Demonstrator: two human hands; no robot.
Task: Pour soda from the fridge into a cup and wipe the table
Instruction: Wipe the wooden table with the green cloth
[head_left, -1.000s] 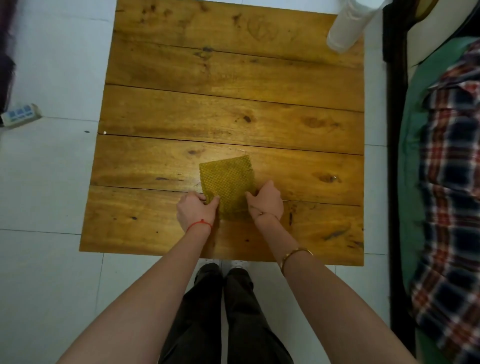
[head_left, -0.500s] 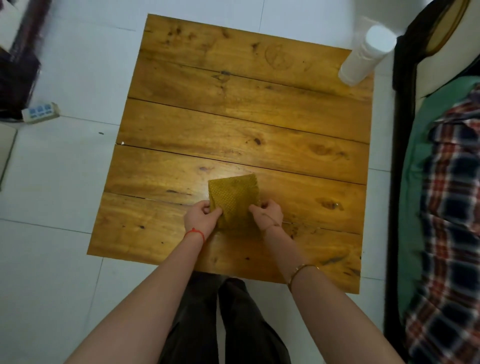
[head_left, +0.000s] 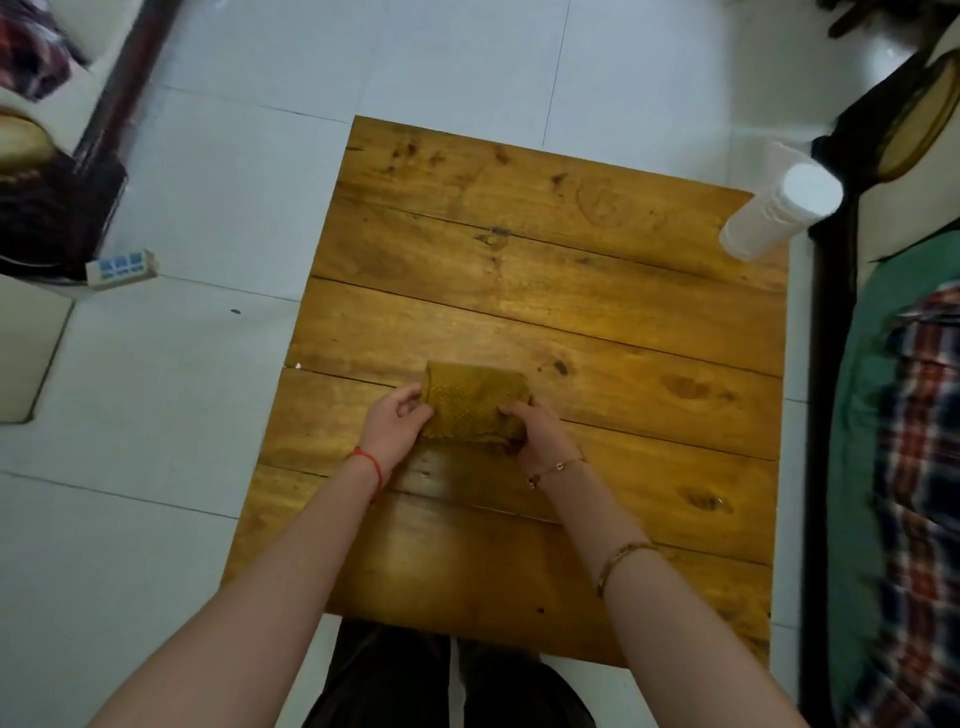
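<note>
Cloth (head_left: 475, 408): mustard-yellow, textured weave, folded into a short thick band lying on the table near the middle of its width, across the seam between two planks. Held at both ends.

Left hand (head_left: 396, 425): at the cloth's left end, fingers curled, thumb and fingertips pinching the edge. Thin red string around the wrist.

Right hand (head_left: 537, 434): at the cloth's right end, fingers curled over the top of the fold and gripping it. Fine chain bracelet at the wrist, gold bangle further up the forearm.

Table (head_left: 623, 322): low, square, made of wide varnished planks running side to side, honey-brown with dark knots and stains. A glare patch lies on the wood above the cloth. A ring-shaped mark shows on the far plank.

White cup (head_left: 779, 218): tall plastic tumbler standing at the table's far right corner, well apart from the cloth. Contents cannot be told.

Floor (head_left: 156, 467): large white tiles, dark grout lines.

Power strip (head_left: 122, 266): white with blue sockets, on the floor to the left, beside dark furniture.

Plaid fabric (head_left: 914, 467): red, blue and white check, lying over green cloth along the right edge, beyond a dark wooden frame.

Person's legs (head_left: 447, 686): dark trousers, at the table's near edge.
</note>
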